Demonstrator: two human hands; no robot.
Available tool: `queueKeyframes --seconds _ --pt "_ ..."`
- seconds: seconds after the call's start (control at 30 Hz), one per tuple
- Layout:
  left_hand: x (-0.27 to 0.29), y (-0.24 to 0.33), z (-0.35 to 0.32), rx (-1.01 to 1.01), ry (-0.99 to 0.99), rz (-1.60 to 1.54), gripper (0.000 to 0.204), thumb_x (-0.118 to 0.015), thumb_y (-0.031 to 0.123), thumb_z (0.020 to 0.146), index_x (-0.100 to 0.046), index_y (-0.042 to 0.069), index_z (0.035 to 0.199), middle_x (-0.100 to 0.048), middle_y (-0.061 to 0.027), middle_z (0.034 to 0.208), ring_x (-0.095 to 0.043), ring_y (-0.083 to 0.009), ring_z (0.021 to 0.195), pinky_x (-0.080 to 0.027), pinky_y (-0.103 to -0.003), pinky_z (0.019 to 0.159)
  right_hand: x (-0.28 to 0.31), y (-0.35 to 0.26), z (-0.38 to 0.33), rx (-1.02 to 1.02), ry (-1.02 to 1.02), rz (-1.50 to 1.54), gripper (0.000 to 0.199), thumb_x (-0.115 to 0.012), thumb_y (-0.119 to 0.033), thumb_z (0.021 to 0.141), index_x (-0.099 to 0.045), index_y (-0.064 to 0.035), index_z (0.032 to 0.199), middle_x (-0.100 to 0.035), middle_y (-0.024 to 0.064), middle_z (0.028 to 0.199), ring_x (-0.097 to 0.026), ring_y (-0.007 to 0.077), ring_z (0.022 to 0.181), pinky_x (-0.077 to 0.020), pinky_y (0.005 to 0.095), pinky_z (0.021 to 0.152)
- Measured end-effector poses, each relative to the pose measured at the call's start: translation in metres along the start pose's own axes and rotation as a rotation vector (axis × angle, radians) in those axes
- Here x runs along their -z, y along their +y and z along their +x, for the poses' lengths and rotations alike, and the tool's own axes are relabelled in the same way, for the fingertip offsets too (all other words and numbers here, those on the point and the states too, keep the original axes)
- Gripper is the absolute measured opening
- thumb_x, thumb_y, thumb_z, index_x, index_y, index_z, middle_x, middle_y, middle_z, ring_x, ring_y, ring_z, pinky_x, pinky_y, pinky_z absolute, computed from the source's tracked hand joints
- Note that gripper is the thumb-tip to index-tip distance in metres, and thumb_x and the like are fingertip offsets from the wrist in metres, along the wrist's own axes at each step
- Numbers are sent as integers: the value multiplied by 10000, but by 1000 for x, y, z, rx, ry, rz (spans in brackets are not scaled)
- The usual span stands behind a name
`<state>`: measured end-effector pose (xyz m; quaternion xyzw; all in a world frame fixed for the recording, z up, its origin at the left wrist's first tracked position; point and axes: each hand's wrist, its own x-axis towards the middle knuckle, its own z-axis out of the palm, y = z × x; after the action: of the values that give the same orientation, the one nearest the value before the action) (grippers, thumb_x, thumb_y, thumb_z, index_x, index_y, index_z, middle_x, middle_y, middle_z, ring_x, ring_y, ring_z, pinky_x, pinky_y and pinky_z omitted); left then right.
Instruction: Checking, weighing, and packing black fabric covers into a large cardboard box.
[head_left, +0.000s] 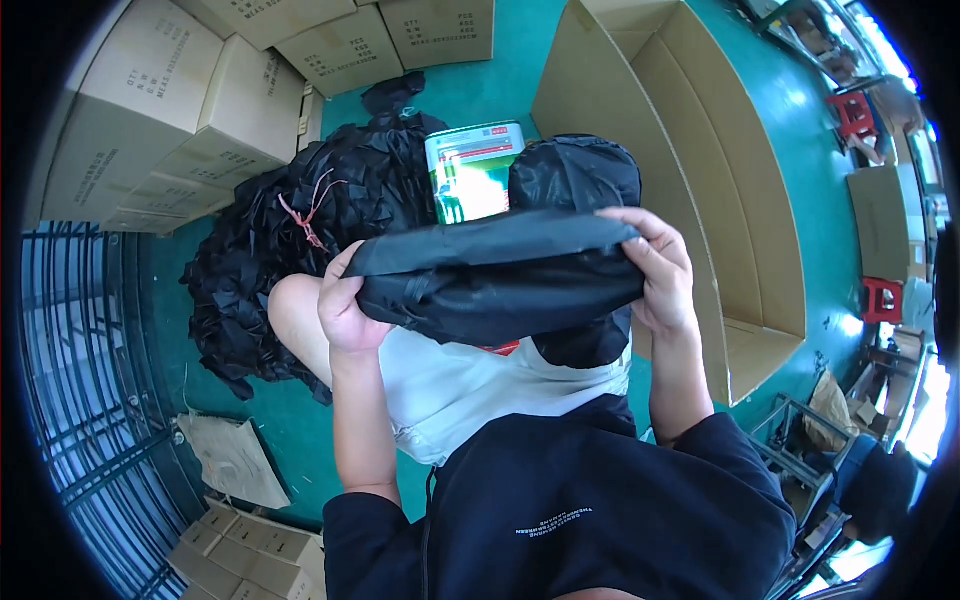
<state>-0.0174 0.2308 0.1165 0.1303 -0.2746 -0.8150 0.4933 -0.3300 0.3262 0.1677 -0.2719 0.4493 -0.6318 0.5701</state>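
Observation:
A black fabric piece (500, 290), which looks like a bag or cover with a flat hem, is stretched between my two hands above my lap. My left hand (350, 310) pinches its left end. At the right end, my right hand (660, 265) grips the hem between thumb and fingers. Just beyond the fabric stand a shiny green and white tin (475, 155) and a rounded black bundle (580, 180). More black material shows below the held piece near my right thigh; what it belongs to is hidden.
A big heap of black fabric pieces (260, 230) with pink ties (312, 215) lies to the left. On the right stands a large open cardboard box (690, 170). Stacked cartons (130, 90) rise at far left, beside a barred metal rack (90, 380). Red stools (882, 300) sit farther right.

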Motion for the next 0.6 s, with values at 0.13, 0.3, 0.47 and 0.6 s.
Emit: queueKeyframes --seconds 0.13,0.3,0.47,0.6 --pt "-10 -14 7 97 185 -101 315 -485 183 998 -596 -61 1163 -676 -171 1131 -681 -250 994 -549 -383 890 15 7 -13 -8 -8 -460 199 -580 -20 920 -659 15 1099 -649 26 946 -571 88 892 -435 218 829" --pt "-46 -37 19 219 199 -72 352 -468 254 1025 -604 -50 1137 -705 -141 1004 -703 -224 850 -570 -332 804 -13 8 -15 100 -260 -653 563 -773 -104 768 -557 -21 1281 -615 142 1182 -571 227 1139 -424 352 1009" --pt "-50 -42 20 261 132 57 353 -514 280 1000 -606 -41 1112 -695 -129 977 -682 -189 853 -549 -295 787 -27 8 -16 6 -355 -614 280 -718 -62 859 -643 22 1116 -668 62 915 -591 116 855 -476 271 801" --pt "-62 -32 27 248 111 195 317 -556 250 973 -624 -44 1072 -698 -108 952 -670 -153 824 -528 -251 764 -10 10 -19 -131 -372 -227 234 -685 -174 936 -657 15 1070 -634 -19 858 -529 44 785 -453 230 741"
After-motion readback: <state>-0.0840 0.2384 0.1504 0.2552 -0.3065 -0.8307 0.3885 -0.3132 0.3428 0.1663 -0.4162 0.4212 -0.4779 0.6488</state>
